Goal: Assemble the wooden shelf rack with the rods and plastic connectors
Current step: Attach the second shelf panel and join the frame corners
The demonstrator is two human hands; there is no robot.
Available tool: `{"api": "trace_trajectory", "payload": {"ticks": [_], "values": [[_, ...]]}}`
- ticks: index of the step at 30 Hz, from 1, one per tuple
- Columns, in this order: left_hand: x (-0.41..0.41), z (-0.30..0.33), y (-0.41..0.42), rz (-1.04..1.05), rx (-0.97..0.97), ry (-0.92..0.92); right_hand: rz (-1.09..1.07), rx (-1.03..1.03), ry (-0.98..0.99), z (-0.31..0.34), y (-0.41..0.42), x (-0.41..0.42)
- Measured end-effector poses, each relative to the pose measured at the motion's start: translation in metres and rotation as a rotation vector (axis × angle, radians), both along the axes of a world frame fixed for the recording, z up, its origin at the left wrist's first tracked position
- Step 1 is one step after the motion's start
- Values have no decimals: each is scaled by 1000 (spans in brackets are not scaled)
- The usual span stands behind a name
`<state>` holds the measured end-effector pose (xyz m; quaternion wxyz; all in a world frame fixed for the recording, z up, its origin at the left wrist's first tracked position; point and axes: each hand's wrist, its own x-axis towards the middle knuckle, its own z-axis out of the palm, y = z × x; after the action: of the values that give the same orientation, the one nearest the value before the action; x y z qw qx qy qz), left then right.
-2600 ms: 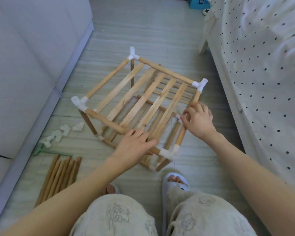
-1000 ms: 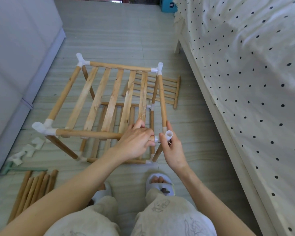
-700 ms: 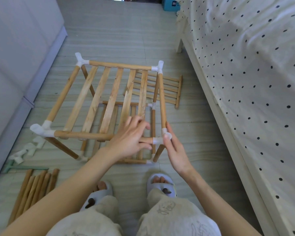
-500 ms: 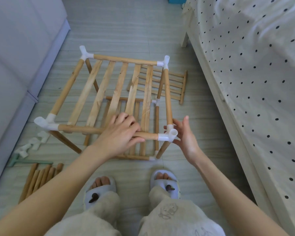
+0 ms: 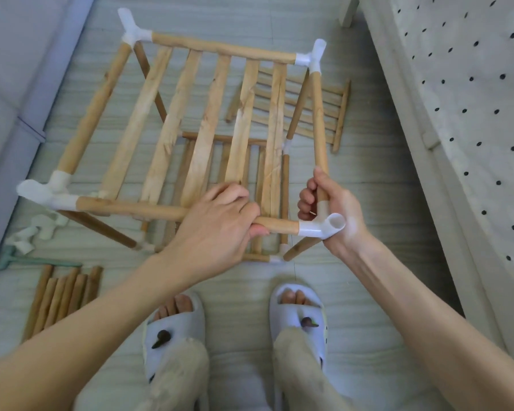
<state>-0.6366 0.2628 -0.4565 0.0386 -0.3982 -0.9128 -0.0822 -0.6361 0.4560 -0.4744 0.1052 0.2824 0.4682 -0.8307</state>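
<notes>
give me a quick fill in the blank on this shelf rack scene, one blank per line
1. The left hand grips the rack's near ____.
2. The right hand holds the rack at its near right ____.
3. The loose rods lie on the ____.
4. The person wears white ____.

Missing words: rod; corner; floor; slippers

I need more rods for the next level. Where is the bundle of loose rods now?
In the head view, the loose rods lie on the floor at lower left, beside the person's left forearm, just below the green tool.
</notes>
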Motion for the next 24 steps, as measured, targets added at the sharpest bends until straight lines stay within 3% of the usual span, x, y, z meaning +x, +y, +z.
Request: {"api": "trace_trajectory", "payload": {"ticks": [10, 13, 18, 22, 24], "values": [[-13, 3, 5, 57, 8, -6, 4, -5, 20, 4, -2, -22], [-16, 6, 20, 91, -4, -141, 104, 114, 6, 7, 14, -29], [-20, 25, 5, 110, 264, -297, 197, 165, -56, 11, 34, -34], [-36, 47, -58, 221, 426, -109, 233, 167, -100, 15, 44, -38], [-46, 47, -95, 413, 555, -36, 244, 148, -119, 16, 45, -40]]}}
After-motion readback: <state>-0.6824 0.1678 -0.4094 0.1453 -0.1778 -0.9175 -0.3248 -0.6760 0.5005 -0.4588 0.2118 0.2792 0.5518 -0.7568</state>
